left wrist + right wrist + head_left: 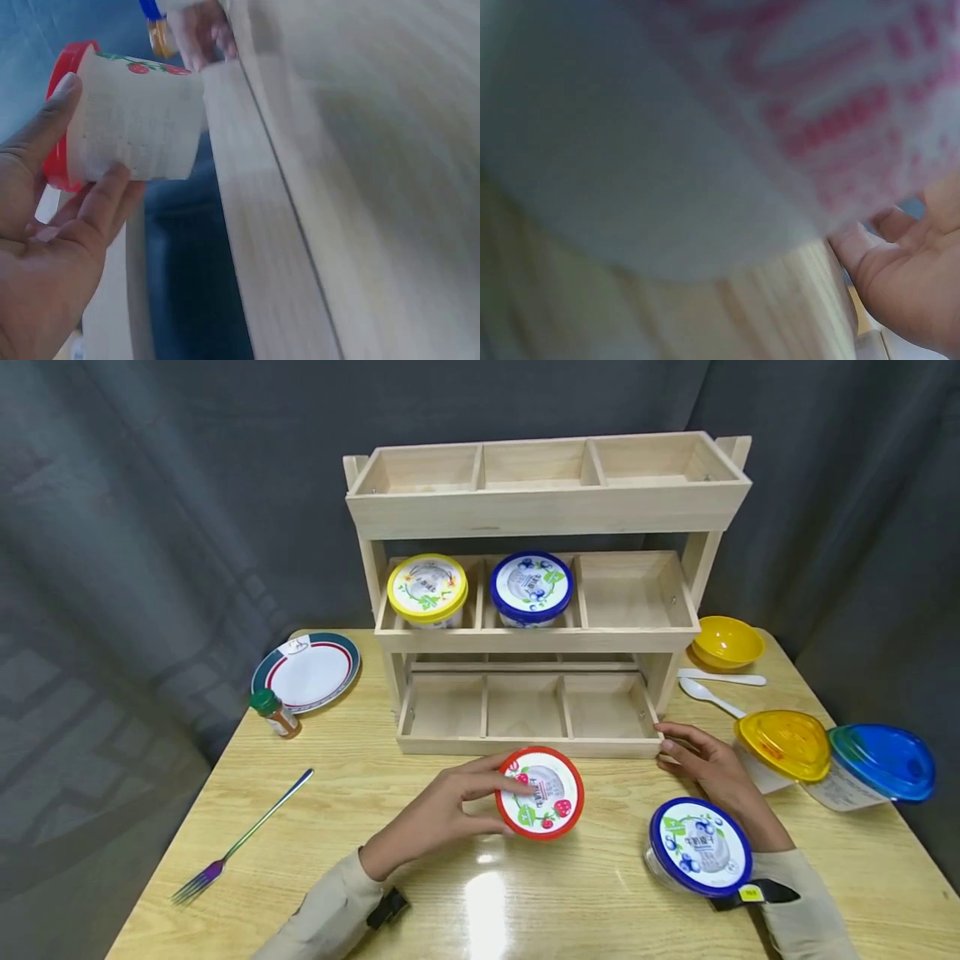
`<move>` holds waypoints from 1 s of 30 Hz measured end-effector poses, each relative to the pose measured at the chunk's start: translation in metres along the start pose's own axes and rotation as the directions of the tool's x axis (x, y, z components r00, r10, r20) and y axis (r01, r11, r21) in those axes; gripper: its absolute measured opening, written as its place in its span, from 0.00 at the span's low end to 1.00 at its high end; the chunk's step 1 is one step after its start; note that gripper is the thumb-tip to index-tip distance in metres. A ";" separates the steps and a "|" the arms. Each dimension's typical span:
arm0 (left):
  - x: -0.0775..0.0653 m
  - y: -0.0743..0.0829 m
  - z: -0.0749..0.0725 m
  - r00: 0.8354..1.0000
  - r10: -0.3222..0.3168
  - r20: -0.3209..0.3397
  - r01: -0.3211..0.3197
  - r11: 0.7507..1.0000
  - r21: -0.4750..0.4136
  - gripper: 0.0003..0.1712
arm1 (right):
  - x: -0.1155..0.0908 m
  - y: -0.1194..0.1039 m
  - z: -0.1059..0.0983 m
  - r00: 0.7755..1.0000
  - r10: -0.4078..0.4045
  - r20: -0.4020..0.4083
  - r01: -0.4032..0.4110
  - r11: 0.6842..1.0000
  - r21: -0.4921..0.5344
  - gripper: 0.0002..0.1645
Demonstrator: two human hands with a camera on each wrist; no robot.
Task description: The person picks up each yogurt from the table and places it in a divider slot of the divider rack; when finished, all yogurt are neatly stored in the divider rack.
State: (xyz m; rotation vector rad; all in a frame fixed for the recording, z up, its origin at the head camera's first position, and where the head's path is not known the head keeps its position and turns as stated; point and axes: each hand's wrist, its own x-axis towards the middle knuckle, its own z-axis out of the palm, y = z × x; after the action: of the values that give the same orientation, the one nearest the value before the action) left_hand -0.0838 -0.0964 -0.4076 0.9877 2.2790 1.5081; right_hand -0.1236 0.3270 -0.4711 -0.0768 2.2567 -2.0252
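My left hand [465, 797] holds a white tub with a red strawberry lid [542, 793], its fingers and thumb about the lid end. In the left wrist view the tub [139, 120] appears sideways, close by the wooden rack. At the right front corner of the rack's bottom tray [525, 747], my right hand [712, 772] grips the wood with its fingertips. By the right wrist is a tub with a blue blueberry lid [701, 847]. A blurred white tub wall with pink print [705, 150] fills most of the right wrist view, partly hiding the hand.
On the middle tier sit a yellow-lidded tub [427, 589] and another blue-lidded tub [531, 587]. Plate [311, 672], spice jar [276, 714] and fork [243, 839] lie left. Yellow bowl [726, 642], white spoon [708, 696] and yellow- and blue-topped containers [783, 747] are right.
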 end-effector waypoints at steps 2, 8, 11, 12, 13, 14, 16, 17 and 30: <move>-0.005 0.002 -0.007 0.999 0.030 -0.029 -0.029 0.999 0.025 0.29 | 0.001 0.000 0.000 1.000 0.000 0.000 0.000 1.000 0.004 0.20; -0.017 0.009 -0.024 0.994 0.028 -0.104 -0.025 0.999 0.030 0.29 | -0.001 -0.001 -0.001 1.000 0.002 -0.003 -0.002 1.000 -0.001 0.21; -0.020 0.011 -0.031 0.991 0.021 -0.131 -0.018 0.999 0.028 0.28 | -0.001 0.000 0.000 1.000 0.001 0.000 -0.001 1.000 0.007 0.21; -0.021 0.011 -0.033 0.990 0.019 -0.139 -0.015 0.999 0.032 0.28 | -0.001 0.000 0.000 1.000 0.001 0.001 -0.001 1.000 0.012 0.20; -0.022 0.011 -0.036 0.989 0.018 -0.148 -0.012 0.999 0.038 0.28 | -0.001 -0.001 0.000 1.000 0.001 0.002 -0.001 1.000 0.015 0.20; -0.022 0.011 -0.038 0.988 0.018 -0.155 -0.012 0.999 0.040 0.28 | -0.001 0.000 0.000 1.000 0.001 0.002 -0.001 1.000 0.021 0.20; -0.022 0.010 -0.043 0.985 0.017 -0.174 -0.010 0.999 0.043 0.28 | -0.002 0.000 0.000 1.000 0.001 0.003 -0.001 1.000 0.029 0.19; -0.022 0.009 -0.046 0.984 0.017 -0.180 -0.011 0.999 0.034 0.28 | -0.002 -0.001 0.000 1.000 0.001 0.003 -0.001 0.999 0.035 0.19; -0.015 -0.007 -0.081 0.961 -0.072 -0.269 0.068 0.997 -0.022 0.29 | -0.002 0.000 -0.001 1.000 0.015 0.001 -0.015 0.999 0.038 0.20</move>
State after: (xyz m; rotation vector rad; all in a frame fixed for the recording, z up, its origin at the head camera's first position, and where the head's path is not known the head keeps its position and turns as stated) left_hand -0.1182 -0.1663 -0.3811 0.7267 2.4524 1.7156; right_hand -0.1215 0.3281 -0.4710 -0.0576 2.2106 -2.0592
